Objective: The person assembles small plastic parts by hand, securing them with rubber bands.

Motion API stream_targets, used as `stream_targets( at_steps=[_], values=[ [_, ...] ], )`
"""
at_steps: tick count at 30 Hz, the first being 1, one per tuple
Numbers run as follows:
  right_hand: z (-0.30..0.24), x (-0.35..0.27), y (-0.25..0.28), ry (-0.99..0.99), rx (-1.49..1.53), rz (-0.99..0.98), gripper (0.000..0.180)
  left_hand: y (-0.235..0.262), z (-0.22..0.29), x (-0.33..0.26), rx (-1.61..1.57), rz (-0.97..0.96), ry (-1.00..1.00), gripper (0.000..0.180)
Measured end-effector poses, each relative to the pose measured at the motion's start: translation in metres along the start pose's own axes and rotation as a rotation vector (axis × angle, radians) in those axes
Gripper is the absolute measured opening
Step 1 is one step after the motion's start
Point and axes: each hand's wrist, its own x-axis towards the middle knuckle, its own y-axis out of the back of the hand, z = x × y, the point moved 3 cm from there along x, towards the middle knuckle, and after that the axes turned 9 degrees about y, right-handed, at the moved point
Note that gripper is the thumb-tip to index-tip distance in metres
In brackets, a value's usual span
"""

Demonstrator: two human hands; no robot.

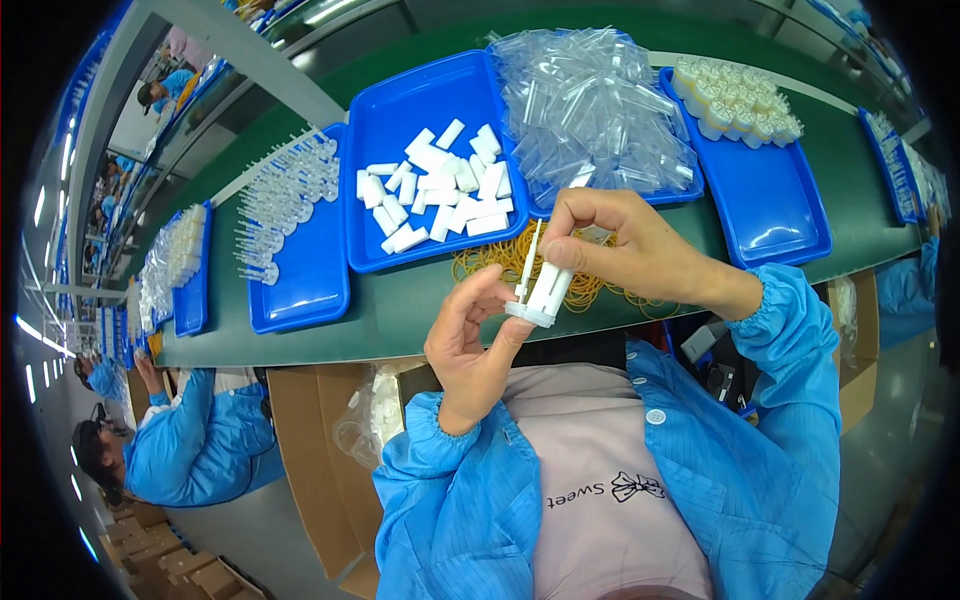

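Note:
My left hand (466, 345) is closed, its fingertips and thumb pinching the round clear-white base (530, 315) of a small plastic part. A thin white stem (529, 262) rises from that base. With thumb and fingers my right hand (635, 245) grips the top of a white oblong block (549, 288), which stands beside the stem with its lower end at the base. Whether block and base are joined, I cannot tell. Just behind my hands lie yellow-brown rubber bands (590, 290) in a loose heap on the green bench.
Blue trays stand along the green bench (400, 345): one with white blocks (430, 185), one with stemmed bases (290, 200), one heaped with clear plastic sleeves (600, 110), one with whitish-yellow pieces (735, 100). A cardboard box (325, 450) sits below the edge. A co-worker (190, 440) is at left.

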Motion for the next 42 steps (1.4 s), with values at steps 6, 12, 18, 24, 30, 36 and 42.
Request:
stream_targets(
  at_steps=[6, 12, 18, 24, 30, 36, 42],
  values=[
    [0.026, 0.057, 0.006, 0.402, -0.613, 0.001, 0.018, 0.041, -0.009, -0.003, -0.116, 0.224, 0.074, 0.023],
    [0.092, 0.088, -0.020, 0.336, -1.242, -0.255, 0.021, 0.064, -0.021, -0.007, -0.301, 0.415, 0.213, 0.028],
    [0.077, 0.089, -0.020, 0.462, -0.982, -0.218, 0.018, 0.063, -0.022, -0.005, -0.083, 0.394, 0.106, 0.023],
    [0.067, 0.090, -0.013, 0.431, -0.752, -0.241, 0.022, 0.060, -0.014, 0.006, 0.060, 0.318, 0.064, 0.019],
    [0.057, 0.095, -0.011, 0.479, -0.566, -0.350, 0.023, 0.065, -0.002, 0.004, 0.207, 0.258, 0.026, 0.017],
    [0.039, 0.091, 0.003, -0.150, 0.012, -0.682, 0.026, 0.059, 0.027, 0.014, 0.465, -0.084, -0.222, 0.021],
    [0.029, 0.087, 0.013, -0.367, 0.270, -0.919, 0.030, 0.043, 0.051, 0.019, 0.424, -0.309, -0.310, 0.025]
  ],
)
